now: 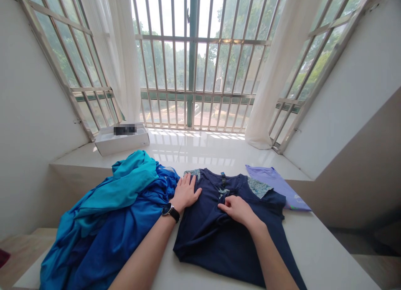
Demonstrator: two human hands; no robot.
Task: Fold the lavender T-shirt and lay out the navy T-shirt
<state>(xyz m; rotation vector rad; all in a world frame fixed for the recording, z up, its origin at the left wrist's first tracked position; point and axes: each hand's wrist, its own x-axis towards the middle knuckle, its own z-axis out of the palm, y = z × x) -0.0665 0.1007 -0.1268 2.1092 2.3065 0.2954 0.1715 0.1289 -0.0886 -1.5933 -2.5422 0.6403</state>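
A navy T-shirt [206,227] with patterned shoulder patches lies spread on the white surface, its neckline toward the window. My left hand [187,192] rests flat near its left shoulder, fingers stretched out and apart. A dark watch is on that wrist. My right hand [236,208] is closed in a pinch on the shirt's chest, where the cloth bunches into folds below a small light print. Left of my left arm is a heap of blue and teal clothes [122,202]. A folded lavender garment [290,189] lies partly behind the shirt's right sleeve.
A white box [122,141] stands on the glossy sill at the far left. Barred windows [191,68] rise behind it. White curtains hang on both sides, the right curtain [266,110] reaching the sill. White walls slope in at either side.
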